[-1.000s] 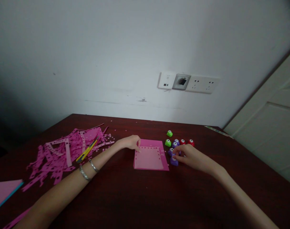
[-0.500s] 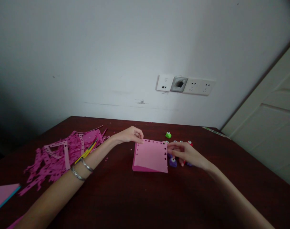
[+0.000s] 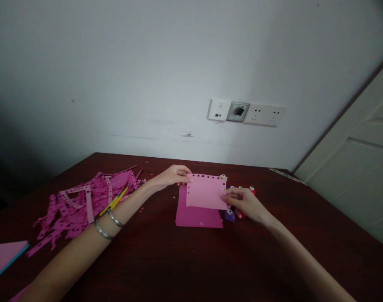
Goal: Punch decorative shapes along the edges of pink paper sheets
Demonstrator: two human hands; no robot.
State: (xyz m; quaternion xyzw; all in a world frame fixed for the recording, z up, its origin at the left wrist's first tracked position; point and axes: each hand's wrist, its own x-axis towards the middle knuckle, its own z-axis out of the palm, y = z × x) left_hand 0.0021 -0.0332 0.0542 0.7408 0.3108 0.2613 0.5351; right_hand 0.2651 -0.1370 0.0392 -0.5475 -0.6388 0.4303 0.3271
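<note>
A light pink sheet of paper (image 3: 206,192), with small shapes punched along its top and sides, is held up above the dark table. My left hand (image 3: 174,175) pinches its upper left corner. At its lower right edge, my right hand (image 3: 246,202) grips the paper between thumb and fingers. Below lies a darker pink sheet or stack (image 3: 196,218), partly covered by the raised one. Behind and beside my right hand sit several small craft punches with eye-like tops, among them a purple one (image 3: 229,215) and a red one (image 3: 252,190); some are partly hidden.
Left on the table (image 3: 141,260) is a heap of punched pink paper strips (image 3: 65,209), with a yellow pencil-like tool (image 3: 114,203) on it. Pink and blue sheets (image 3: 7,256) lie at the near left. Wall sockets (image 3: 263,115) are behind; a thin strip (image 3: 287,176) lies far right.
Both hands have lifted the light pink punched sheet up and slightly right, off the darker pink paper, which now shows beneath. The green punch is now mostly covered by the sheet.
</note>
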